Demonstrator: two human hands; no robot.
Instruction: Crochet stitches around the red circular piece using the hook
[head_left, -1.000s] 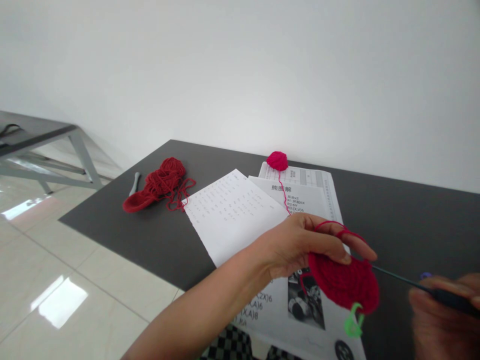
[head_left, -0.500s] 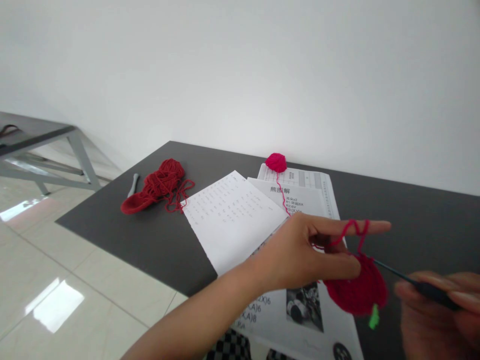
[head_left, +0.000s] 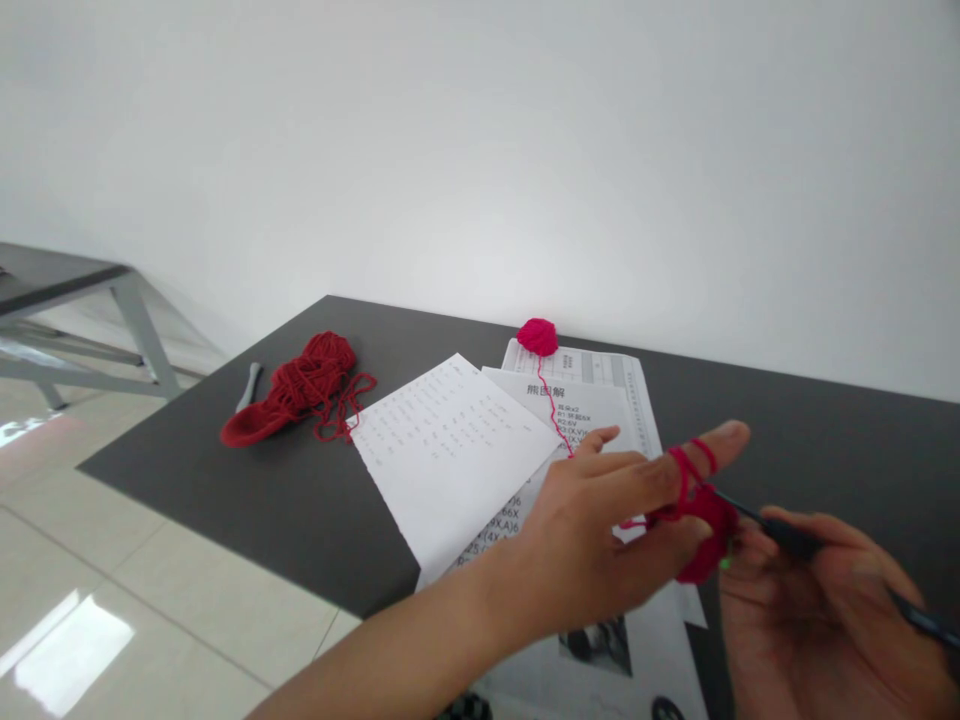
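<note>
My left hand (head_left: 600,530) pinches a round crimson crochet piece (head_left: 709,540) between thumb and fingers. Crimson yarn (head_left: 684,470) loops around its index finger, which stretches to the right. In my right hand (head_left: 832,610) is a crochet hook (head_left: 791,537) with a dark handle, its thin shaft reaching to the upper edge of the piece. A bit of green (head_left: 725,564) shows at the piece's lower right, mostly hidden by the right fingers. From the left hand a strand runs back to a small crimson yarn ball (head_left: 538,337) at the table's far edge.
On the dark table (head_left: 300,530) lie a handwritten sheet (head_left: 442,450) and printed pattern pages (head_left: 600,400), partly under my left arm. At left are a tangled red yarn skein (head_left: 311,380) and a grey-handled tool (head_left: 249,388). A white wall rises behind; another table (head_left: 67,280) stands far left.
My right hand has moved left and closer to the crochet piece, with the hook. The piece has turned and is more covered by fingers. The left index finger is more bent, and the view has shifted slightly.
</note>
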